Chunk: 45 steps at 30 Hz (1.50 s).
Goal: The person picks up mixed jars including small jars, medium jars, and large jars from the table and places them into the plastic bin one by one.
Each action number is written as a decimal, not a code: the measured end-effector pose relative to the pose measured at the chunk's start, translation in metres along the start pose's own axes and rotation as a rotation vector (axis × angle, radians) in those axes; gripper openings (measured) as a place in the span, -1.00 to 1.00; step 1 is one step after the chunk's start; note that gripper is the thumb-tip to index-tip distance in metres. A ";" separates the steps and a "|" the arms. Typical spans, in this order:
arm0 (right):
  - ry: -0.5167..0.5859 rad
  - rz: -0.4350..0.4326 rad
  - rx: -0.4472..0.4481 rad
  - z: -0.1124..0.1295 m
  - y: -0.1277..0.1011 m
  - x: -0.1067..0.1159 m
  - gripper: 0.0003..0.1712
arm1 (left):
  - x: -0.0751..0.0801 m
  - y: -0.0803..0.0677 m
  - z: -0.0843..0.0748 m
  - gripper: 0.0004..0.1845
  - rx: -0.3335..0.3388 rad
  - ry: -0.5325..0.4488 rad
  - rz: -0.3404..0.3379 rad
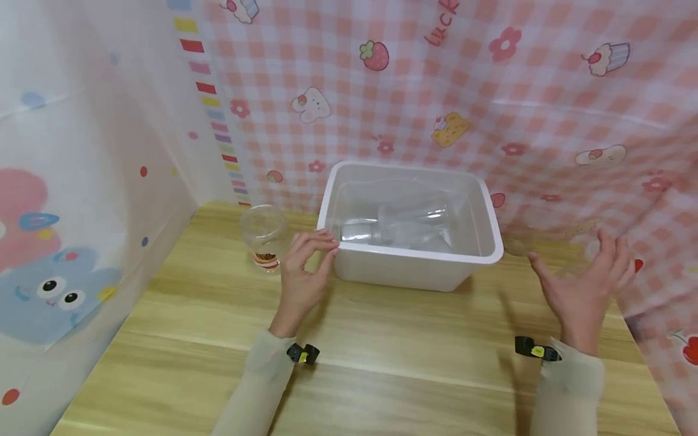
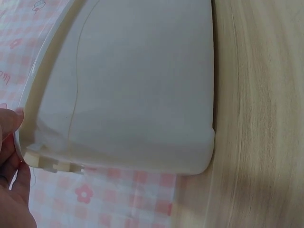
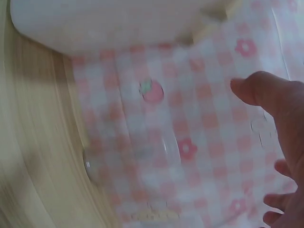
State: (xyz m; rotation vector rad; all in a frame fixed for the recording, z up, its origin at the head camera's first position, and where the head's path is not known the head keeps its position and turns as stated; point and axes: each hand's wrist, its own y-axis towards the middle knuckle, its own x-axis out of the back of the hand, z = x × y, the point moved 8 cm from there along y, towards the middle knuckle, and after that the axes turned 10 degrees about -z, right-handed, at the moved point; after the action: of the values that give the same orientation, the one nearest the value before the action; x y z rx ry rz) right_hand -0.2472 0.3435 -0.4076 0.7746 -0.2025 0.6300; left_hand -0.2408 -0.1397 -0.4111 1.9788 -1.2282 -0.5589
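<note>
A white plastic bin [image 1: 400, 269] stands on the table with several clear containers [image 1: 414, 215] lying inside. My left hand [image 1: 305, 272] pinches its rim at the near left corner; the left wrist view shows the thumb [image 2: 10, 119] on one side of the rim and fingers on the other. To the bin's right, my right hand [image 1: 586, 287] is raised, thumb and fingers spread, holding nothing. A clear cup-like container [image 3: 128, 154], faint and blurred, stands near that hand beside the bin. Left of the bin is a clear cup [image 1: 264, 230] with a printed picture low on its side.
The wood-grain table [image 1: 392, 369] extends in front of the bin. A pink checked cloth [image 1: 403, 109] hangs close behind it, and a white printed cloth [image 1: 109, 151] hangs along the left side.
</note>
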 end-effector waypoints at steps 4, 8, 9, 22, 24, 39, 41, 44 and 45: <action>-0.003 -0.071 -0.082 -0.022 0.006 0.015 0.24 | 0.001 0.000 -0.001 -0.90 0.000 0.004 0.007; -0.004 -0.089 -0.145 -0.041 0.009 0.023 0.22 | 0.001 0.000 0.000 -0.91 0.009 0.008 0.007; -0.006 -0.087 -0.166 -0.046 0.010 0.024 0.22 | 0.002 0.000 0.000 -0.91 0.011 0.007 0.007; 0.058 0.108 -0.560 -0.100 0.007 0.014 0.31 | 0.000 -0.003 -0.002 -0.90 0.004 0.004 0.010; 0.067 0.118 -0.598 -0.106 0.006 0.012 0.30 | 0.000 -0.003 -0.002 -0.91 0.001 0.006 0.012; 0.060 0.093 -0.620 -0.130 0.019 -0.004 0.02 | 0.001 0.001 -0.004 -0.91 0.001 0.024 0.009; 0.045 0.070 -0.605 -0.132 0.020 -0.003 -0.08 | 0.001 0.000 -0.003 -0.91 0.005 0.020 0.012; 0.018 0.051 -0.593 -0.136 0.020 -0.002 -0.18 | 0.001 0.000 -0.001 -0.91 0.005 0.016 0.012; 0.016 0.055 -0.592 -0.137 0.021 -0.002 -0.20 | 0.001 0.000 -0.001 -0.91 0.005 0.015 0.010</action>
State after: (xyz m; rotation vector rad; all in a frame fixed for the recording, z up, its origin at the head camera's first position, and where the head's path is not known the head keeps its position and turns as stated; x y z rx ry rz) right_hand -0.2691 0.4504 -0.4932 0.1940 -0.3760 0.5858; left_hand -0.2394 -0.1403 -0.4105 1.9761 -1.2308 -0.5356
